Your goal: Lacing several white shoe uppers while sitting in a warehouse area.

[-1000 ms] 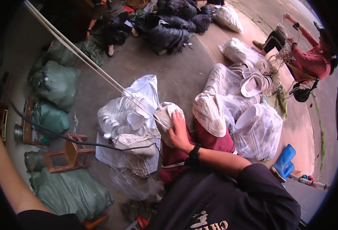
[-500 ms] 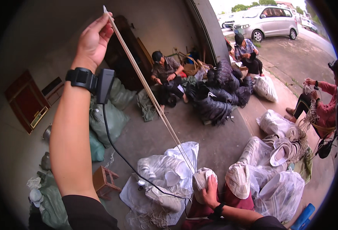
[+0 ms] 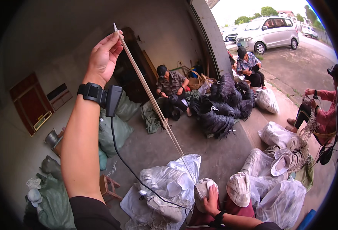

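Note:
My left hand point(image 3: 104, 57) is raised high at the upper left, thumb and fingers pinching cream shoelaces point(image 3: 150, 97) just below a pale pointed tip. The laces run taut, slanting down to a cream shoe upper point(image 3: 203, 188) on my left knee. My right hand point(image 3: 212, 198) grips that upper, its fingers laid over the top and side. Beside it, a second cream shoe upper point(image 3: 238, 190) sits on my right knee, touched by neither hand. Where the laces enter the first upper is too small to make out.
Clear bags of pale shoe uppers point(image 3: 165, 180) lie left of my knees, others point(image 3: 280, 195) to the right. A black cable point(image 3: 119, 153) hangs from my left wrist. A wooden stool point(image 3: 109, 188), green sacks point(image 3: 113, 132) and black uppers point(image 3: 219, 119) stand around; several people work beyond.
The view has tilted up slightly, so the surroundings sit lower. My left hand appears lower and further right in the picture, still pinching the laces. My right hand stays on the shoe upper.

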Demonstrator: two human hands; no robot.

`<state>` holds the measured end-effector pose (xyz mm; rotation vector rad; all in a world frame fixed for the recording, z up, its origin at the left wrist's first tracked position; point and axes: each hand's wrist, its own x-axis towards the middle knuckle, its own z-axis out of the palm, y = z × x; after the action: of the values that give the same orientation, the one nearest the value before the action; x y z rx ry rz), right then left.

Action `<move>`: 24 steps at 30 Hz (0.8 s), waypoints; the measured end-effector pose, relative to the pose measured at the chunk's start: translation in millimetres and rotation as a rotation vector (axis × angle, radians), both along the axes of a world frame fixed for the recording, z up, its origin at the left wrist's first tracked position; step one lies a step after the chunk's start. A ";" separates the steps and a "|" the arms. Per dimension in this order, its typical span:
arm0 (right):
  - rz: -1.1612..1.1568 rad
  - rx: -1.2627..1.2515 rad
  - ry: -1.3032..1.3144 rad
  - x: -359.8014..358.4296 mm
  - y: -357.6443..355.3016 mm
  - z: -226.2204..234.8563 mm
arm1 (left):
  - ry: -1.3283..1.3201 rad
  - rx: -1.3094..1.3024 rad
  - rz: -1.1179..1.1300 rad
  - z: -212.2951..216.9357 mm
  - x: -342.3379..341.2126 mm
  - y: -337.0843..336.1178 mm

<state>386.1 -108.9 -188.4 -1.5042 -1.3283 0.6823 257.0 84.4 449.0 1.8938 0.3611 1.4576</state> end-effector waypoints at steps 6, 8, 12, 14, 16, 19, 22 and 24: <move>0.003 -0.008 -0.011 -2.0 -4.9 6.5 | 0.002 -0.024 -0.020 -4.5 -9.4 4.2; -0.019 0.009 -0.034 -6.3 20.2 0.2 | 0.032 -0.013 -0.069 -2.7 -13.7 22.6; 0.006 0.022 -0.032 -5.4 23.8 -17.6 | 0.121 -0.051 -0.075 -23.1 -22.9 45.6; 0.058 -0.008 0.053 -4.2 31.7 -14.9 | 0.160 -0.122 -0.049 -40.7 -29.6 46.2; 0.115 -0.064 0.170 6.3 34.3 -18.8 | 0.207 -0.175 -0.069 -87.7 -17.9 42.0; 0.090 -0.057 0.366 20.8 46.4 -9.2 | 0.293 -0.306 -0.063 -161.7 -8.8 25.1; 0.077 0.016 0.246 36.1 46.9 22.8 | 0.346 -0.466 -0.055 -258.0 -5.2 1.9; 0.143 0.036 0.412 42.9 49.3 54.1 | 0.356 -0.615 -0.073 -326.5 -4.8 -14.5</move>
<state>429.0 -59.6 -134.2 -1.1671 -1.1280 0.9950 252.2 69.9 122.5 1.6174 0.7960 0.8193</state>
